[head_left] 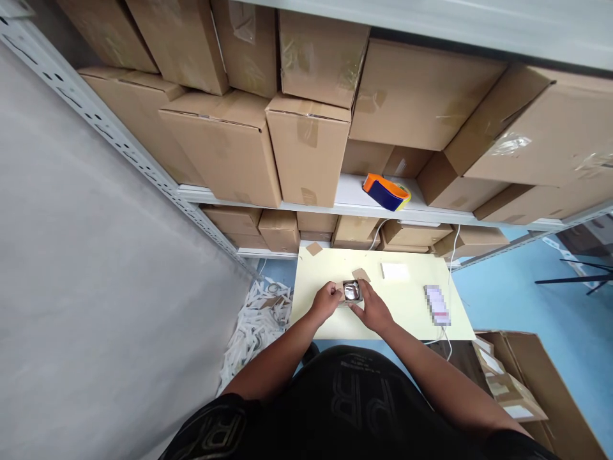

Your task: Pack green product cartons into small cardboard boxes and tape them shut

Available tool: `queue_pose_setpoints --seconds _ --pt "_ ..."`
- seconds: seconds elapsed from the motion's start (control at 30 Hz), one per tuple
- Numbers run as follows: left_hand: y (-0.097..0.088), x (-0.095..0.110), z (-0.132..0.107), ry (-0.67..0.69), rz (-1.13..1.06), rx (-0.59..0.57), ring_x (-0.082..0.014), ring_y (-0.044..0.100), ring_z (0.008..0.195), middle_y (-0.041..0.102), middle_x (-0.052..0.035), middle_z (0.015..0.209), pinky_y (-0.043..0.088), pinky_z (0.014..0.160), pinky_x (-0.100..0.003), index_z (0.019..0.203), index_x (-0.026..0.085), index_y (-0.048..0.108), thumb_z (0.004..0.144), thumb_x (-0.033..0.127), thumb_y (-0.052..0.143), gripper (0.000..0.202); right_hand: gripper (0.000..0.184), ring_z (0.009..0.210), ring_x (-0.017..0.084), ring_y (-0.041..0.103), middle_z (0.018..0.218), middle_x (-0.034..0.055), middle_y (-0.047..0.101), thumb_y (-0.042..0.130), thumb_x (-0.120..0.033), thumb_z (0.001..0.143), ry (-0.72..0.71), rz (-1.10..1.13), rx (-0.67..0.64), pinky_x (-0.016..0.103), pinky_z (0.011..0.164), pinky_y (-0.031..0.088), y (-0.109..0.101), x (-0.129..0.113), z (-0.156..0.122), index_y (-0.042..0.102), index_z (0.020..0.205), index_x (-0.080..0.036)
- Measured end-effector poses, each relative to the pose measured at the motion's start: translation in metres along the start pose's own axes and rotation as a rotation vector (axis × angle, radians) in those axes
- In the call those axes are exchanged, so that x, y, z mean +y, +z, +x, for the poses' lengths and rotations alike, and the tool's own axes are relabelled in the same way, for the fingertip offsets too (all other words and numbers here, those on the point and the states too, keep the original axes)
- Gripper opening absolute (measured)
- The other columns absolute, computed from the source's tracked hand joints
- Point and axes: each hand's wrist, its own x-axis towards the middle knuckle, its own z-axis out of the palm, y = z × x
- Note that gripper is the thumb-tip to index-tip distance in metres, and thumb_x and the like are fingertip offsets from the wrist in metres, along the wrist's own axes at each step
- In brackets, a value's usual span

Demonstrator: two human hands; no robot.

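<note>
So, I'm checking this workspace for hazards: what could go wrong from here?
The small box is open between the left hand and right hand; tipping it might spill the shiny item inside. The white cable loops over the near edge of the table, near the right forearm, and could snag.

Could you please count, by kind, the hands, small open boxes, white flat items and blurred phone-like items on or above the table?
Hands: 2 (left hand, right hand)
Small open box: 1
White flat item: 1
Blurred phone-like item: 1
Total: 5
</note>
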Motion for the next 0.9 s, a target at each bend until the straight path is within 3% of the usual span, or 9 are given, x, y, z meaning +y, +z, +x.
queue_pose_setpoints --seconds 0.1,0.2,0.3,0.4,0.73,0.9 --pt "-0.002 0.005 -0.003 0.170 -0.033 -0.034 -0.0155 0.066 0.085 0.068 -0.0003 0.090 0.053 0.080 -0.026 0.097 0.021 0.064 0.098 0.035 0.051 0.019 0.082 0.138 0.032 0.052 0.161 0.0148 0.041 0.061 -0.044 0.092 0.110 0.153 0.010 0.050 0.109 0.050 0.004 0.004 -0.009 0.022 0.163 -0.025" --pt "0.000 0.010 -0.001 0.258 0.038 -0.050 -0.0161 0.064 0.089 0.066 -0.0022 0.099 0.052 0.085 -0.028 0.101 0.021 0.065 0.092 0.026 0.057 0.013 0.078 0.121 0.028 0.064 0.149 0.0107 0.055 0.062 -0.039 0.089 0.184 0.235 -0.038 0.046 0.099 0.055 0.007 0.007 -0.012 0.029 0.160 -0.029" --pt "0.006 0.012 0.006 0.208 0.171 -0.016 -0.0145 0.061 0.083 0.061 -0.0022 0.105 0.052 0.084 -0.029 0.113 0.021 0.062 0.081 0.015 0.065 0.033 0.071 0.100 0.024 0.069 0.132 0.0080 0.067 0.062 -0.037 0.088 0.220 0.248 -0.042 0.042 0.090 0.057 0.006 0.004 -0.008 0.037 0.155 -0.030" --pt "0.007 0.009 0.012 0.169 0.165 -0.005 -0.0128 0.061 0.077 0.057 -0.0045 0.115 0.053 0.083 -0.031 0.129 0.021 0.054 0.081 0.014 0.066 0.050 0.068 0.090 0.022 0.068 0.126 0.0074 0.069 0.063 -0.036 0.088 0.247 0.261 -0.026 0.039 0.084 0.056 0.003 -0.001 -0.004 0.040 0.152 -0.029" --pt "0.008 -0.012 0.006 0.168 0.105 -0.016 -0.0202 0.066 0.096 0.061 -0.0121 0.125 0.054 0.091 -0.038 0.129 0.018 0.054 0.091 0.031 0.064 0.041 0.060 0.086 0.024 0.072 0.108 0.0065 0.075 0.062 -0.048 0.089 0.317 0.367 -0.048 0.037 0.079 0.055 0.004 0.001 -0.004 0.050 0.142 -0.023" --pt "0.007 -0.030 -0.007 0.181 0.004 -0.088 -0.0226 0.066 0.107 0.058 -0.0141 0.137 0.054 0.094 -0.040 0.133 0.020 0.053 0.093 0.036 0.061 0.043 0.055 0.093 0.025 0.073 0.109 0.0045 0.076 0.068 -0.040 0.085 0.346 0.388 -0.113 0.038 0.086 0.055 0.014 0.012 -0.008 0.055 0.136 -0.026"
